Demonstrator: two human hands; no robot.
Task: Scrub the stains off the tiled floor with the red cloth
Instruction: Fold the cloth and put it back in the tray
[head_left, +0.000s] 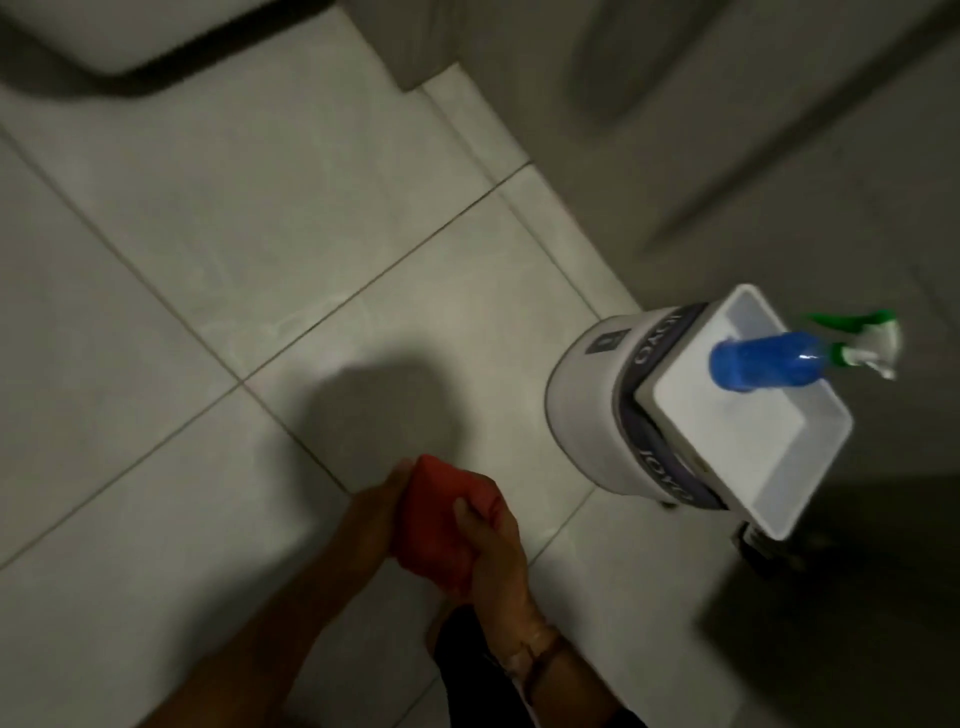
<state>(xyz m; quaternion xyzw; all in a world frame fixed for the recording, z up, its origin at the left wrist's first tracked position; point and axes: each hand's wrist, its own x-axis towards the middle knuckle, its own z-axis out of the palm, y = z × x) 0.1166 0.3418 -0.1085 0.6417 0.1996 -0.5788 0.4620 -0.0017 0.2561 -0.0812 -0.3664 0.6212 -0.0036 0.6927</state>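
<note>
Red cloth bunched between both hands, held above the tiled floor.

Near centre of view: left hand cupped along the cloth's left side, fingers curled round it; right hand closed over the cloth's right side, fingertips pressed into the folds. Watch or band on the right wrist. Dark shadow cast on the pale tiles just beyond the hands. To the right, a white bucket with a square white tray set on top, standing on the floor near the wall. Blue spray bottle with a green and white trigger head resting in the tray, tilted towards the right. Far left, blurred base of a white fixture. No stains clear enough to make out in the dim, soft picture.
</note>
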